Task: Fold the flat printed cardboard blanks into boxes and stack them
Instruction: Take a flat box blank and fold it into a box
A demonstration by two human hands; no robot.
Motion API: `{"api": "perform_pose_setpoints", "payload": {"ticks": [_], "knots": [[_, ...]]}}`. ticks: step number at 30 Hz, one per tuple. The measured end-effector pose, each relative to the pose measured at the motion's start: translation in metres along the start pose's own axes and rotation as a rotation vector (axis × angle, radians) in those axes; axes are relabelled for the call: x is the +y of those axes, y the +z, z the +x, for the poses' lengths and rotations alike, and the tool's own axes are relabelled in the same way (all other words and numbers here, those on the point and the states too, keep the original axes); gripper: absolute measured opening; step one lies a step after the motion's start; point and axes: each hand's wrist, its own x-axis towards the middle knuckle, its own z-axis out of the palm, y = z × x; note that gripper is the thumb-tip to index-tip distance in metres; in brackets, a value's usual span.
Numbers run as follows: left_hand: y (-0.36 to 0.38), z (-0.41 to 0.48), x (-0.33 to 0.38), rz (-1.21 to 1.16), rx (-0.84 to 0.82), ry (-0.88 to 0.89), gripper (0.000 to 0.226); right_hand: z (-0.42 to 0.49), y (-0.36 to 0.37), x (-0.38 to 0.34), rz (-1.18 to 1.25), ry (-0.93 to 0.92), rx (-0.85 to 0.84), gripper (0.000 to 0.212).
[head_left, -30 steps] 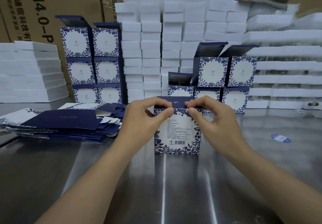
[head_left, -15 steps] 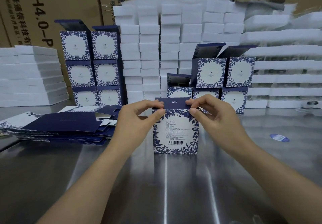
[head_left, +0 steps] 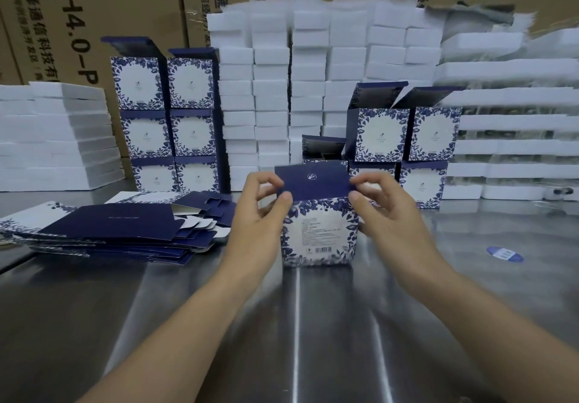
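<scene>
A blue-and-white floral box [head_left: 319, 233] stands upright on the steel table [head_left: 297, 324], its printed label side facing me. Its dark blue lid flap [head_left: 313, 180] is raised. My left hand [head_left: 260, 208] pinches the flap's left edge and my right hand [head_left: 385, 205] pinches its right edge. A pile of flat blanks [head_left: 109, 230] lies to the left. Folded boxes are stacked at back left [head_left: 166, 120] and behind the box at right [head_left: 407, 139], top ones with open lids.
White foam blocks [head_left: 313, 73] are stacked behind, with more at far left [head_left: 56, 136] and right [head_left: 513, 126]. Brown shipping cartons [head_left: 94, 10] form the back wall. A blue oval sticker [head_left: 504, 252] lies on the table at right.
The lid flap, which lay low over the box top, has been lifted upright between both hands. The box has stayed in place.
</scene>
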Motion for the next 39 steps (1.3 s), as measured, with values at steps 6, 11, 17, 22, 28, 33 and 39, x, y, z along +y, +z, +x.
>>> {"api": "perform_pose_setpoints", "payload": {"ticks": [6, 11, 17, 22, 28, 33, 39], "knots": [[0.0, -0.005, -0.008, 0.329, -0.105, 0.18, 0.087, -0.002, -0.005, -0.001, -0.19, -0.122, -0.077, 0.095], [-0.001, -0.007, -0.016, 0.488, -0.068, 0.252, 0.051, -0.005, -0.007, 0.01, -0.368, -0.101, -0.06, 0.08], [-0.002, -0.006, -0.024, 0.577, -0.065, 0.211, 0.035, -0.006, -0.007, 0.026, -0.519, -0.079, -0.06, 0.046], [0.001, -0.004, -0.024, 0.61, -0.079, 0.211, 0.025, -0.004, -0.006, 0.027, -0.599, -0.155, -0.046, 0.032], [0.004, -0.005, -0.019, 0.53, -0.083, 0.221, 0.024, -0.002, -0.003, 0.021, -0.409, -0.132, -0.074, 0.016], [0.006, -0.005, -0.015, 0.406, -0.076, 0.193, 0.013, -0.004, -0.001, 0.014, -0.356, -0.168, -0.147, 0.006], [0.009, -0.005, -0.018, 0.434, -0.095, 0.159, 0.008, -0.005, 0.002, 0.02, -0.358, -0.103, -0.153, 0.01]]}}
